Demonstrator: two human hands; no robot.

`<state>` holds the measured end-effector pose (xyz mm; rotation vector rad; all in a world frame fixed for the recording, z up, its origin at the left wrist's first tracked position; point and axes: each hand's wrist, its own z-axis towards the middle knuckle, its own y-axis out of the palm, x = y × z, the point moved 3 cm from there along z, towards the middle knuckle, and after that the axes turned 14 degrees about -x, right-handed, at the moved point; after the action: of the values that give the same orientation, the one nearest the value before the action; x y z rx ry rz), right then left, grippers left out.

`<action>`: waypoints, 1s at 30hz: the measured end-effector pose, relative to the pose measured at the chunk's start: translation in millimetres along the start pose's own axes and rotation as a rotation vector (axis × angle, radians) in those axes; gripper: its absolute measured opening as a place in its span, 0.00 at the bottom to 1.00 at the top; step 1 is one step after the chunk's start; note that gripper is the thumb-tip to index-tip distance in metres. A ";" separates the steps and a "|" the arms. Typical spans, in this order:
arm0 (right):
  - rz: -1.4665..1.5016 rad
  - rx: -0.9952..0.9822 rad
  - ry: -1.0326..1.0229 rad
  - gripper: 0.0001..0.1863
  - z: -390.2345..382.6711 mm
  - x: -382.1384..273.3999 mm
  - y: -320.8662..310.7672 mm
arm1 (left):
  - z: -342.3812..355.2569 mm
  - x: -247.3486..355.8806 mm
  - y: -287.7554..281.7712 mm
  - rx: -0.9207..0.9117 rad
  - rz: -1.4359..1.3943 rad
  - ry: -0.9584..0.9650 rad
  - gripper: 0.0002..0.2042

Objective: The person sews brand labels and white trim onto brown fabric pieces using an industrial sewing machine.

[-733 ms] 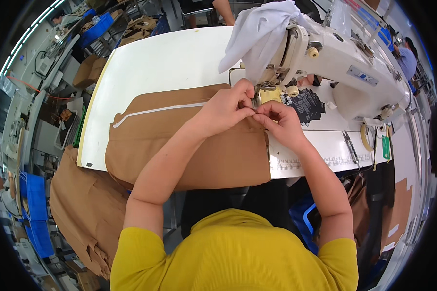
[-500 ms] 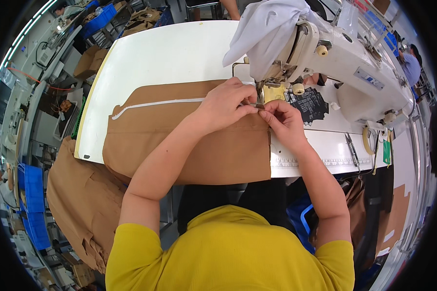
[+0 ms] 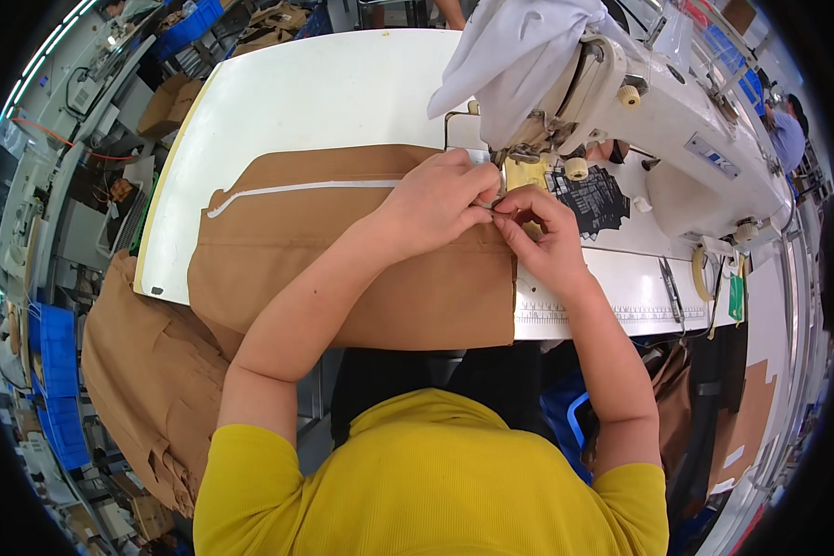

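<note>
A brown fabric piece point(image 3: 361, 296) with a long white strip point(image 3: 306, 185) lies flat on the white table. My left hand point(image 3: 435, 199) is pinched at the fabric's upper right, by the needle area of a white sewing machine point(image 3: 676, 144). My right hand point(image 3: 542, 236) meets it there, thumb and forefinger closed around the same small dark-and-pale bit, which their fingertips mostly hide. A yellow pad point(image 3: 528, 171) and black labels or cards point(image 3: 593, 199) are beside the hands.
White cloth point(image 3: 510, 51) drapes over the machine. Scissors or snips point(image 3: 669, 289), a tape roll point(image 3: 702, 273) and a ruler strip point(image 3: 621, 313) are at the right. Brown fabric point(image 3: 148, 380) hangs off the table's left. Blue bins point(image 3: 56, 347) and co-workers point(image 3: 786, 130) are around.
The view has shifted slightly, so the table and brown fabric appear higher and a little leftward. Both hands stay pinched together by the machine, their fingertips slightly repositioned.
</note>
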<state>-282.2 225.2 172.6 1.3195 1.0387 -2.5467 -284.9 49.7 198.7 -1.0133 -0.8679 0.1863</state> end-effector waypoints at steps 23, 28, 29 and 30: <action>0.552 0.042 0.287 0.03 -2.9 16.1 -1.8 | -5.0 1.6 1.7 0.060 0.056 0.056 0.08; 0.554 0.034 0.258 0.04 -3.9 17.0 -1.1 | -5.6 3.8 0.0 0.040 0.048 0.051 0.08; 0.556 0.036 0.252 0.05 -3.9 17.0 -0.9 | -5.8 3.8 0.1 0.028 0.042 0.043 0.08; 0.555 0.034 0.253 0.05 -3.8 17.1 -0.8 | -6.0 3.5 0.2 0.030 0.041 0.042 0.08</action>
<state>-290.5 231.8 158.6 1.6844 0.5473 -2.0301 -278.3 47.6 199.0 -1.0043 -0.8041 0.2117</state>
